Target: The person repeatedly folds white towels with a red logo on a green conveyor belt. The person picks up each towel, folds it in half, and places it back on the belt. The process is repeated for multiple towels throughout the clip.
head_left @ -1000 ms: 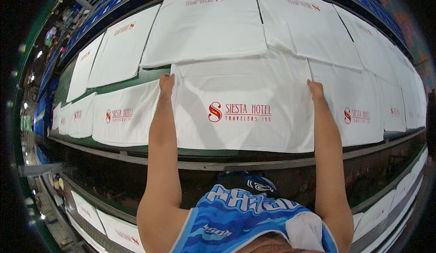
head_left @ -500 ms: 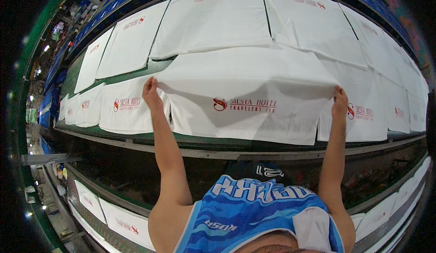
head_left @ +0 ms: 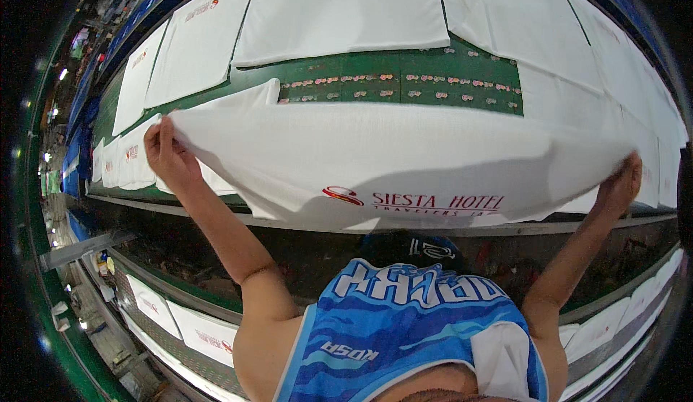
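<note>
A white cloth (head_left: 426, 149) with a red printed emblem and lettering stretches between my hands, lifted off the green table (head_left: 346, 88) along its far edge. My left hand (head_left: 173, 158) pinches one upper corner, thumb and fingers closed on it. At the other end, my right hand (head_left: 621, 185) grips the opposite corner; that end is slightly blurred. The cloth sags in the middle, and its lower part hangs near the table's front edge. Beneath and beside it, neighbouring cloths are partly covered.
More white printed cloths (head_left: 339, 19) lie flat in rows along the table. A metal rail (head_left: 281, 223) runs along the front edge. Behind me stands another long table with white cloths (head_left: 206, 331). Blue-edged tables (head_left: 137, 33) lie beyond the far side.
The cloth's far edge has come up and toward me, baring green table surface with small printed marks. My hands have moved wider apart, pulling the cloth tauter.
</note>
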The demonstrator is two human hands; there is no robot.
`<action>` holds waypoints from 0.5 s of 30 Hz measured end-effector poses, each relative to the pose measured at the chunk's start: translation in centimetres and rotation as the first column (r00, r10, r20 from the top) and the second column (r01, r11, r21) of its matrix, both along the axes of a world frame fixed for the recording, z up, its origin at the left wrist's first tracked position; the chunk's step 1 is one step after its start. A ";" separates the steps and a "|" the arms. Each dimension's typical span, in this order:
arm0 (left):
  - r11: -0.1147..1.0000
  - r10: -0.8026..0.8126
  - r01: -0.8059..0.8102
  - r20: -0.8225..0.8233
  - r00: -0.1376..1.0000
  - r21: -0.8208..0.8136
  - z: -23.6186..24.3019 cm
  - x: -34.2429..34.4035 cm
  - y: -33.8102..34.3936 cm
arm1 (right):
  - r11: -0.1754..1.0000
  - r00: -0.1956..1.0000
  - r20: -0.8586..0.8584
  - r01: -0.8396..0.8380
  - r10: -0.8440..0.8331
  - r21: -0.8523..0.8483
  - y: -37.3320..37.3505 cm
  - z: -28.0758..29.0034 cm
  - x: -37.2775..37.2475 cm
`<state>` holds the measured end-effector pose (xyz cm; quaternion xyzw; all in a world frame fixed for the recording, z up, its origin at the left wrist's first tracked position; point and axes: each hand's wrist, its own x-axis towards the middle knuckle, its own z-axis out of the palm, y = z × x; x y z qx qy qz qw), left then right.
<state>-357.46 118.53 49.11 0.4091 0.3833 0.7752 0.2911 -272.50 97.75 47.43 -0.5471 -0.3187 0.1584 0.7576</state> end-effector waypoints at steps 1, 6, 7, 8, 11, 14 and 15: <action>0.992 0.029 -0.027 0.014 0.999 -0.126 -0.4 -0.2 1.2 | 0.993 0.993 0.103 0.072 -0.062 -0.090 2.1 0.1 -2.2; 0.891 -0.146 -0.068 -0.425 0.893 -0.449 -10.9 0.1 11.2 | 0.933 0.992 0.041 -0.097 0.119 -0.347 13.2 -9.7 -3.5; 0.835 -0.282 -0.064 -0.526 0.802 -0.546 -13.5 0.8 13.5 | 0.915 0.970 0.071 -0.192 0.231 -0.355 13.6 -13.3 -1.3; 0.861 -0.290 -0.150 -0.710 0.642 -0.487 -15.4 2.1 14.4 | 0.829 0.944 0.256 -0.030 0.207 -0.559 14.2 -15.8 -0.4; 0.937 -0.164 -0.256 -0.945 0.282 -0.239 -16.9 5.0 15.4 | 0.762 0.915 0.375 0.135 0.149 -0.634 14.8 -20.5 -4.7; 0.978 -0.080 -0.107 -0.803 0.591 -0.177 -9.5 9.5 13.2 | 0.717 0.836 0.484 0.169 0.260 -0.676 11.2 -21.0 -10.0; 0.988 -0.049 -0.061 -0.663 0.747 -0.142 -5.5 12.2 11.4 | 0.711 0.774 0.566 0.226 0.284 -0.666 10.0 -20.1 -12.4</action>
